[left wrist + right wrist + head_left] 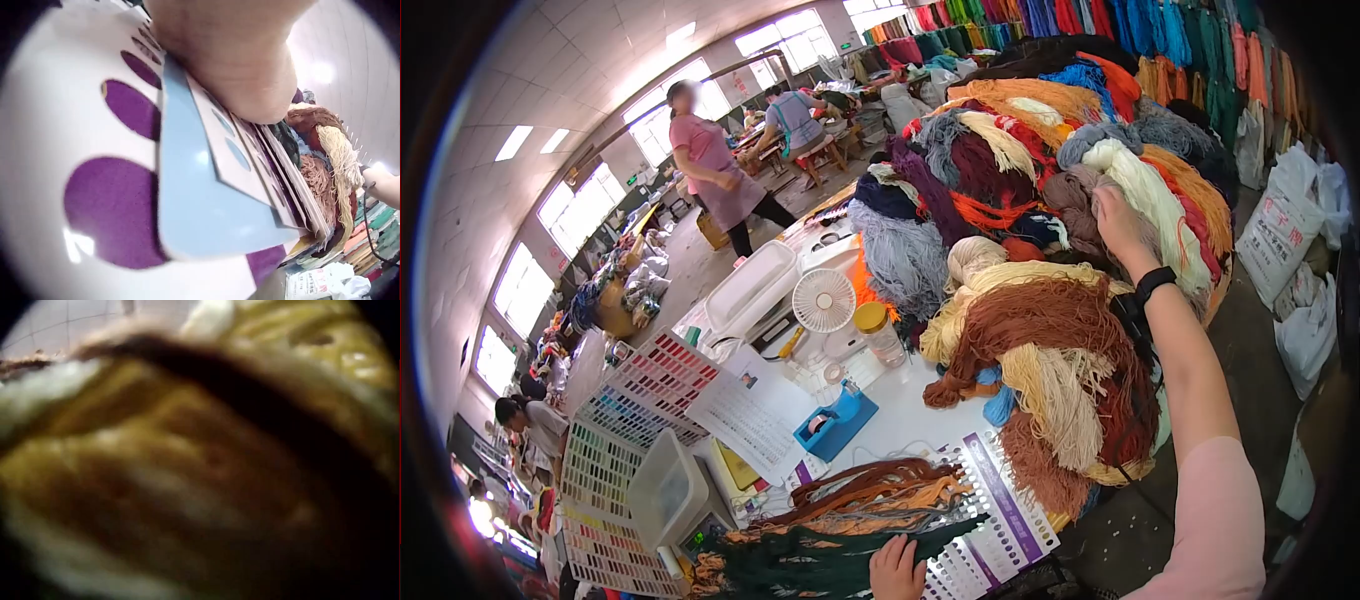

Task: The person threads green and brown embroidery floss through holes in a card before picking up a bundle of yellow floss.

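Right hand (1118, 222): grip could not be told | taupe yarn (1070, 205) lay just left of it | left hand (897, 570): fingers lay relaxed on dark green yarn (800, 562)

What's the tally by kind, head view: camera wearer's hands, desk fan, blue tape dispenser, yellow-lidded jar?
Hands: 2 (left hand, right hand)
Desk fan: 1
Blue tape dispenser: 1
Yellow-lidded jar: 1
Total: 5
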A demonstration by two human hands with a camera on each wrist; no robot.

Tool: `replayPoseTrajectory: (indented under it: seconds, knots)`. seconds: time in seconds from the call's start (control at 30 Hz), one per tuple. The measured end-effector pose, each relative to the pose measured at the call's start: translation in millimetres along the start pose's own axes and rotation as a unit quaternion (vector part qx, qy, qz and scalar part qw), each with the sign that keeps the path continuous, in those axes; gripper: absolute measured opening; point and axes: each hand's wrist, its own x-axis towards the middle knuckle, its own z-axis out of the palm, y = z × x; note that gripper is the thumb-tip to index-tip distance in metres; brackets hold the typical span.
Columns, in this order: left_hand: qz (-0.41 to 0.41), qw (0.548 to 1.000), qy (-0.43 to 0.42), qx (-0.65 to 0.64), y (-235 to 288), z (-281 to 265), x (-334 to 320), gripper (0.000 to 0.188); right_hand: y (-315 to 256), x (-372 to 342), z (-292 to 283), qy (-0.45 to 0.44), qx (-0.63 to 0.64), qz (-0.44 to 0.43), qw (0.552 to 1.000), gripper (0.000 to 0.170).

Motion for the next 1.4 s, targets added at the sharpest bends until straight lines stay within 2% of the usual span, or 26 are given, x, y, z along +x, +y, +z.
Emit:
replayPoseTrajectory:
  seconds: [0.1,0.13,0.23,0.33,0.37,0.43,0.47,0.57,0.63,0.67,0.7,0.73,0.77,0.83,0.87,0.9,0.97,1.13,1.23,1.3,1.4]
  knots:
    - [-0.002,1.0,-0.007,-0.003,2.8,-4.5,1.9,0.04,33.0,1.7,36.7,-0.054,-0.033,-0.088,0.994,0.036]
    - [-0.003,1.0,-0.004,-0.003,3.2,-4.4,1.2,0.04,33.4,-2.5,40.1,-0.151,-0.041,0.003,0.988,0.039]
    - [-0.002,1.0,0.006,0.002,2.2,-2.3,-2.6,0.039,30.2,4.0,40.7,-0.188,-0.008,0.094,0.978,0.048]
    - [0.006,1.0,0.016,-0.001,3.4,-0.2,-3.9,0.04,-0.9,-0.8,17.7,-0.258,-0.094,0.125,0.953,0.063]
    - [0.006,1.0,0.019,-0.003,5.0,1.0,-5.3,0.04,-9.4,-3.4,10.7,-0.265,-0.114,0.146,0.946,0.051]
    - [0.008,1.0,0.022,0.001,4.0,0.0,-6.7,0.04,-24.7,-4.9,-0.7,-0.247,-0.233,0.102,0.935,0.036]
    - [0.008,1.0,0.022,0.012,4.5,-1.0,-8.2,0.041,-29.1,-8.9,-3.7,-0.172,-0.247,0.041,0.953,0.024]
    - [0.004,0.999,0.028,0.025,8.8,-2.4,-9.5,0.041,-29.3,8.4,2.1,-0.147,-0.139,0.058,0.978,0.022]
    - [0.008,0.999,0.026,0.023,8.9,-2.4,-8.5,0.04,-27.6,37.0,-4.4,-0.105,-0.114,0.016,0.988,0.019]
    - [0.01,0.999,0.023,0.021,8.4,-2.5,-7.7,0.04,-22.9,54.0,-3.2,-0.055,-0.068,0.04,0.995,0.018]
    - [0.014,0.999,0.026,0.022,7.3,-1.6,-7.3,0.039,-22.9,74.7,-14.5,-0.069,-0.025,0.059,0.996,0.019]
    - [0.017,0.999,0.031,0.022,6.0,0.1,-7.2,0.039,-33.2,90.3,-30.8,-0.017,-0.006,0.064,0.998,0.016]
    - [0.019,0.999,0.037,0.021,5.0,1.7,-6.5,0.039,-57.5,106.4,-62.9,-0.045,0.127,0.138,0.981,0.019]
    - [0.015,0.999,0.031,0.017,3.7,1.0,-5.3,0.038,-68.0,154.8,-73.1,0.069,0.296,0.087,0.949,0.006]
    - [0.014,0.999,0.026,0.016,3.9,-0.3,-4.0,0.038,-81.7,176.1,-83.7,0.082,0.455,0.067,0.884,0.019]
    - [0.012,1.0,0.019,0.015,4.6,-2.2,-3.9,0.037,-96.5,193.4,-100.4,0.078,0.504,0.039,0.86,0.015]
    - [0.01,1.0,0.019,0.012,5.9,-4.4,-1.3,0.037,-134.6,207.7,-129.5,0.114,0.532,0.02,0.839,0.009]
    - [0.006,1.0,0.018,0.003,2.7,-3.7,-1.9,0.039,-141.6,230.3,-139.6,0.036,0.494,0.034,0.868,0.015]
    - [-0.002,1.0,0.023,-0.017,2.5,-7.0,-0.6,0.039,-153.9,214.6,-154.0,-0.005,0.516,0.077,0.853,0.015]
    - [-0.006,1.0,0.01,-0.017,0.0,-6.2,0.2,0.04,-151.6,205.7,-158.2,-0.088,0.538,0.055,0.837,0.015]
    - [-0.012,1.0,-0.004,-0.023,-3.5,-5.6,0.7,0.041,-160.3,191.5,-139.0,-0.237,0.471,0.114,0.842,0.012]
